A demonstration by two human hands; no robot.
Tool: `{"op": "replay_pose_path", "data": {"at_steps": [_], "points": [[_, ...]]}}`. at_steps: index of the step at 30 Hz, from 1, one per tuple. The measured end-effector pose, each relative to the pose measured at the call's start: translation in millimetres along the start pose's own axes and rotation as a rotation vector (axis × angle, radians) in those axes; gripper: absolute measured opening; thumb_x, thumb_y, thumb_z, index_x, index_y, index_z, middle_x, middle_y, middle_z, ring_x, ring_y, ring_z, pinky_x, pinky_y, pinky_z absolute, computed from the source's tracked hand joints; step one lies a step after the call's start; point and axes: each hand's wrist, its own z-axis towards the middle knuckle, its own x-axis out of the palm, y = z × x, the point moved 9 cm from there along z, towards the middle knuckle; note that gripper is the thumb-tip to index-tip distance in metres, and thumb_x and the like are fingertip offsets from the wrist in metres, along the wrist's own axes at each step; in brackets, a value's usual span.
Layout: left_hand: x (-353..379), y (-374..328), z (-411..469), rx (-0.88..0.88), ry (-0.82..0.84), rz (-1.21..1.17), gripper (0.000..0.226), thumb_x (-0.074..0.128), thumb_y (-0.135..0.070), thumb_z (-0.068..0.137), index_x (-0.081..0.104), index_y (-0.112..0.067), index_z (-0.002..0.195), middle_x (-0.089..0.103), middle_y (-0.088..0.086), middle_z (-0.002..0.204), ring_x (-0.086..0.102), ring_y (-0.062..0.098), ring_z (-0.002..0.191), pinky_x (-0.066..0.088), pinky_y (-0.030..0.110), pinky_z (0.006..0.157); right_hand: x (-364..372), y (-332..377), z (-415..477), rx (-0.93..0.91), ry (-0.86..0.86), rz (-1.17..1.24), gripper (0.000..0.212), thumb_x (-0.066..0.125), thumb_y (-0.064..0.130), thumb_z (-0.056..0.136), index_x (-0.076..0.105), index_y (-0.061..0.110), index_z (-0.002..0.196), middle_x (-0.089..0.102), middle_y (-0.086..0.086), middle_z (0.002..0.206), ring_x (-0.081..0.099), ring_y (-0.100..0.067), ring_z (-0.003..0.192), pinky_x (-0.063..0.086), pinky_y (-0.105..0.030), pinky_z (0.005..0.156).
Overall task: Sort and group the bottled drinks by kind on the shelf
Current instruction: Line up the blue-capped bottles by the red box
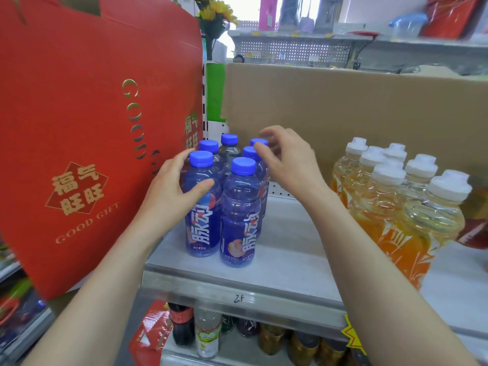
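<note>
Six blue-capped bottles are standing in two rows of three on the pale shelf, grouped tightly together near its left end. The left hand is wrapping around the upper body of the front-left bottle, thumb lying across its front and fingers curling behind, so it is gripping that bottle. The right hand is hovering beside the caps of the right-hand row with fingers spread and loosely curved, holding nothing; its fingertips are sitting just at the rear caps, though contact cannot be confirmed. A red gift carton is leaning close against the cluster on the left, and a brown cardboard box is standing behind. To the right, well apart from the blue group, at least six white-capped yellow bottles with orange labels are crowding together on the same shelf. Below, a dark cola bottle and a clear green-labelled bottle are standing side by side.
</note>
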Motion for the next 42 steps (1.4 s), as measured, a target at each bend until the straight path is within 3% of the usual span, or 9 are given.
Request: {"op": "replay_pose_path", "data": {"at_steps": [3, 6, 19, 25, 28, 32, 35, 37, 42], "points": [[0, 2, 0, 0.017, -0.012, 0.002, 0.056, 0.071, -0.030, 0.087, 0.049, -0.035, 0.139, 0.061, -0.012, 0.130, 0.061, 0.011, 0.114, 0.049, 0.036, 0.097, 7, 15, -33, -0.029, 0.130, 0.073, 0.048, 0.058, 0.059, 0.090, 0.060, 0.031, 0.129, 0.063, 0.007, 0.113, 0.063, -0.012, 0.095, 0.050, -0.034, 0.088], [4, 4, 2, 0.013, 0.002, -0.031, 0.055, 0.068, -0.019, 0.091, 0.048, -0.029, 0.142, 0.061, -0.011, 0.131, 0.061, 0.009, 0.113, 0.046, 0.026, 0.092, 28, 28, -57, -0.098, 0.241, 0.080, 0.069, 0.070, 0.049, 0.088, 0.042, 0.029, 0.148, 0.057, 0.006, 0.139, 0.058, -0.014, 0.113, 0.048, -0.032, 0.093], [4, 2, 1, 0.015, 0.022, 0.006, 0.053, 0.065, -0.020, 0.093, 0.048, -0.023, 0.143, 0.059, -0.002, 0.136, 0.056, 0.014, 0.122, 0.038, 0.023, 0.092, 30, 36, -63, -0.006, -0.019, -0.084, 0.073, 0.076, 0.055, 0.081, 0.043, 0.022, 0.137, 0.062, 0.003, 0.128, 0.062, -0.023, 0.109, 0.050, -0.036, 0.080], [3, -6, -3, 0.024, 0.007, 0.011, 0.053, 0.065, -0.019, 0.094, 0.049, -0.023, 0.144, 0.060, 0.000, 0.136, 0.053, 0.008, 0.113, 0.037, 0.024, 0.091, 33, 42, -67, 0.039, 0.018, -0.192, 0.076, 0.069, 0.056, 0.087, 0.036, 0.020, 0.145, 0.057, -0.003, 0.131, 0.058, -0.025, 0.114, 0.049, -0.037, 0.080], [6, -11, -7, 0.040, -0.023, 0.051, 0.052, 0.064, -0.016, 0.094, 0.048, -0.022, 0.144, 0.059, 0.003, 0.138, 0.055, 0.018, 0.122, 0.038, 0.028, 0.094, 16, 35, -79, 0.023, 0.044, -0.167, 0.069, 0.062, 0.051, 0.095, 0.034, 0.024, 0.151, 0.055, -0.004, 0.136, 0.056, -0.025, 0.119, 0.051, -0.039, 0.088], [1, -33, -17, 0.115, -0.219, 0.192, 0.061, 0.065, -0.009, 0.091, 0.042, -0.009, 0.148, 0.042, 0.014, 0.150, 0.039, 0.030, 0.138, 0.028, 0.036, 0.114, -72, 12, -111, -0.085, -0.350, -0.323, 0.047, 0.067, 0.021, 0.094, 0.055, 0.012, 0.138, 0.064, -0.008, 0.123, 0.058, -0.027, 0.110, 0.046, -0.034, 0.093], [9, -83, -35, 0.311, -0.354, 0.149, 0.052, 0.066, -0.005, 0.088, 0.053, -0.009, 0.138, 0.047, 0.014, 0.140, 0.042, 0.028, 0.131, 0.028, 0.029, 0.112, -150, -24, -136, -0.037, -0.623, -0.452, 0.042, 0.067, 0.015, 0.091, 0.059, 0.010, 0.131, 0.064, -0.009, 0.117, 0.054, -0.030, 0.106, 0.041, -0.037, 0.095], [37, -116, -42, 0.389, -0.287, 0.061, 0.048, 0.067, -0.004, 0.087, 0.057, -0.012, 0.133, 0.053, 0.010, 0.133, 0.049, 0.026, 0.123, 0.035, 0.031, 0.108, -188, -60, -141, 0.088, -0.627, -0.490, 0.047, 0.065, 0.026, 0.092, 0.055, 0.011, 0.135, 0.061, -0.011, 0.122, 0.054, -0.032, 0.110, 0.039, -0.040, 0.097], [147, -169, -48, 0.395, 0.049, -0.080, 0.055, 0.073, -0.023, 0.087, 0.052, -0.024, 0.138, 0.054, -0.004, 0.132, 0.055, 0.014, 0.117, 0.049, 0.038, 0.101, -192, -127, -145, 0.276, -0.297, -0.197, 0.055, 0.061, 0.048, 0.095, 0.046, 0.026, 0.144, 0.061, 0.003, 0.122, 0.058, -0.020, 0.109, 0.049, -0.037, 0.091]]}}
